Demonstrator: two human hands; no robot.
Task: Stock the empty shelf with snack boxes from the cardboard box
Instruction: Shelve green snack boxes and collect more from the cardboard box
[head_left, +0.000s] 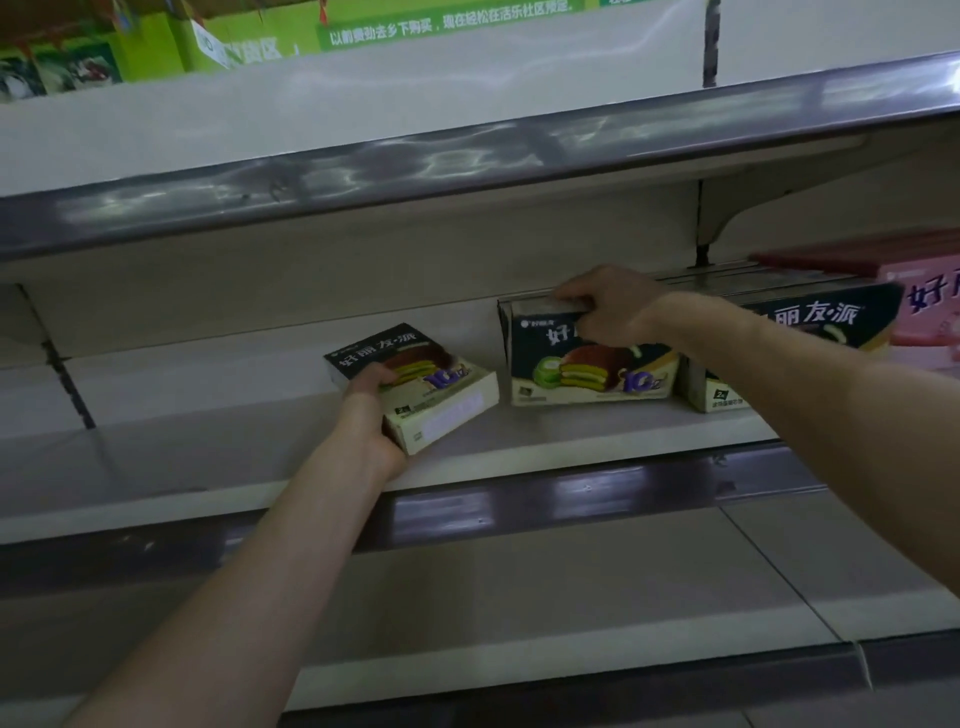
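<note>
My left hand (370, 415) grips a dark snack box (415, 384) with a green-filled pie picture, tilted and low over the middle shelf (208, 415). My right hand (608, 312) holds the top of a matching snack box (587, 374) that stands upright on the same shelf. Right of it stands another such box (810, 332), partly hidden by my right forearm. The cardboard box is out of view.
Pink snack boxes (930, 312) fill the shelf's far right, with a red box top (852, 257) above them. The upper shelf edge (467, 161) overhangs the hands. A lower shelf (519, 597) lies below. A bracket (727, 218) sits at the back right.
</note>
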